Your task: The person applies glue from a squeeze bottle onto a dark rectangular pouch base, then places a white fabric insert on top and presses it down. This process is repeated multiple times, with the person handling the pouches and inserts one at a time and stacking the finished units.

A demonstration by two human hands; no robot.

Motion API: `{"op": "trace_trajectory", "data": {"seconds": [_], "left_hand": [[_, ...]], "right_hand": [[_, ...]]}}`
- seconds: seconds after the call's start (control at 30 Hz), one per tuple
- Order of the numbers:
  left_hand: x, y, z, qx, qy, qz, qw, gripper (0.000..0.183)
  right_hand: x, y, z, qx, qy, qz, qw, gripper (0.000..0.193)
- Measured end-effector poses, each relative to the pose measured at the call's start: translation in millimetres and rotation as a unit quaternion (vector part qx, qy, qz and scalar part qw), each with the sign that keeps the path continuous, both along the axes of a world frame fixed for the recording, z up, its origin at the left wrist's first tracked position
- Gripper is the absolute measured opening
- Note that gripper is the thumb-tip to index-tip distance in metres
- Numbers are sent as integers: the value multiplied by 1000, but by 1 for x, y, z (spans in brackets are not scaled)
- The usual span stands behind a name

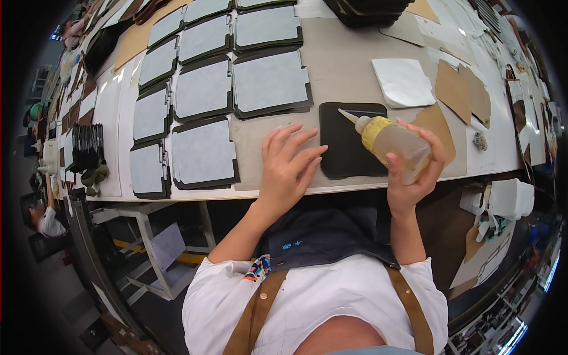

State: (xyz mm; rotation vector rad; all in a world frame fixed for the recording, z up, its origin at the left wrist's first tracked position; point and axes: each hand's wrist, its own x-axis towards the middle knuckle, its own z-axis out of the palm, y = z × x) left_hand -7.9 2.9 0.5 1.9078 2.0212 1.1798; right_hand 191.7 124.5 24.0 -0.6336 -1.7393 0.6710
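Observation:
My right hand is wrapped round a clear squeeze bottle with a yellow band and a long pale nozzle. The bottle is tilted, its nozzle tip over the upper part of a black rectangular panel near the table's front edge. A thin line runs along the panel's top edge, beside the nozzle. My left hand hovers just left of the panel with its fingers spread and holds nothing. To its left lie stacked black panels with pale grey sheets on them, in rows.
A stack of white sheets lies beyond the bottle, with brown card pieces to its right. A black pile stands at the table's far side. Dark folded pieces sit at the left end. Another person is at far left.

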Motion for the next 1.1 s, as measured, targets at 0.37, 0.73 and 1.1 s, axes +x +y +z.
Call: {"op": "trace_trajectory", "data": {"seconds": [0.37,0.73,1.1], "left_hand": [[-3,-2,-4,41,-43,43,997,19],[-5,-3,-6,82,-112,76,987,6],[-5,-4,-4,65,-104,79,989,5]], "right_hand": [[-19,12,14,-77,48,95,991,67],[-12,62,33,-220,14,173,960,65],[-8,68,35,-224,-7,211,951,61]]}}
